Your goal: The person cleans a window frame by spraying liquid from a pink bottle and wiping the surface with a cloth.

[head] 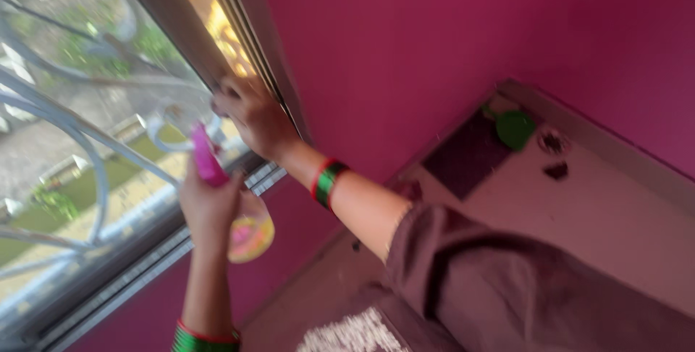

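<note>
My left hand (208, 204) is closed around a spray bottle (239, 222) with a pink trigger head and a yellow, rounded body, held up in front of the window. My right hand (253, 117) rests against the edge of the sliding window frame (217, 30), fingers pressed on it; I cannot tell if it grips anything. Both wrists wear red and green bangles. The view is blurred by motion.
A white curved metal grille (65, 128) covers the window, with greenery and buildings outside. The wall (434, 34) is magenta. On the pale floor lie a green round lid (515, 129), a dark mat (467, 157) and small dark bits. A white patterned cloth (347, 334) lies below.
</note>
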